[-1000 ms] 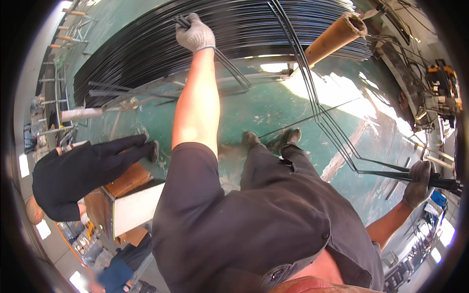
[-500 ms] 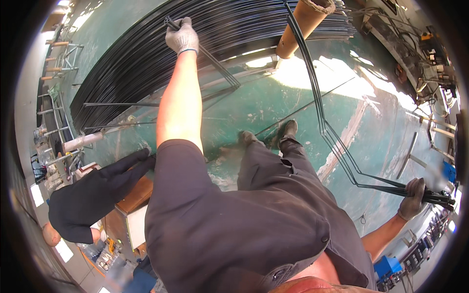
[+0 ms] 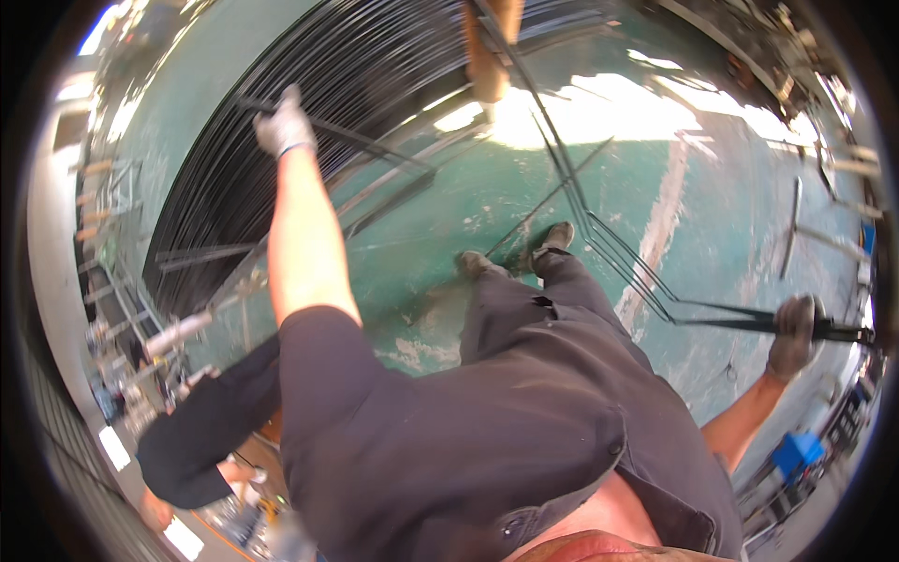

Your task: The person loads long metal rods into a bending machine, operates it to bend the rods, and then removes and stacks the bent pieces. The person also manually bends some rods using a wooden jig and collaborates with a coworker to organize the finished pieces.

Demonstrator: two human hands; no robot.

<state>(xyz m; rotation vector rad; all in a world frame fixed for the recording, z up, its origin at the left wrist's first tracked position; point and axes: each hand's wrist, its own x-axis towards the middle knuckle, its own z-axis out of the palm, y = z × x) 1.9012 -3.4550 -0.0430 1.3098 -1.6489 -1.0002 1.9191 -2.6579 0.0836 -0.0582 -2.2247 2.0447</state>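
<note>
My left hand (image 3: pixel 283 125), in a grey glove, is stretched far out and closed on thin black metal rods (image 3: pixel 375 145) at the edge of a big stack of black rods (image 3: pixel 318 103). My right hand (image 3: pixel 792 330), also gloved, grips the other end of the bent rod bundle (image 3: pixel 646 281) at my right side. The rods run from that hand across the green floor (image 3: pixel 599 187) up past a brown cardboard tube (image 3: pixel 487 56). My feet (image 3: pixel 520 253) stand between the two hands.
Another person in a dark top (image 3: pixel 201 440) bends at the lower left beside a metal rack (image 3: pixel 140 318). Loose rods and bars (image 3: pixel 796 225) lie at the right. A blue box (image 3: pixel 796 454) sits at the lower right.
The view has swung. My left hand has drawn the rods down and left from the stack's top; my right hand stays closed on its end, a little higher.
</note>
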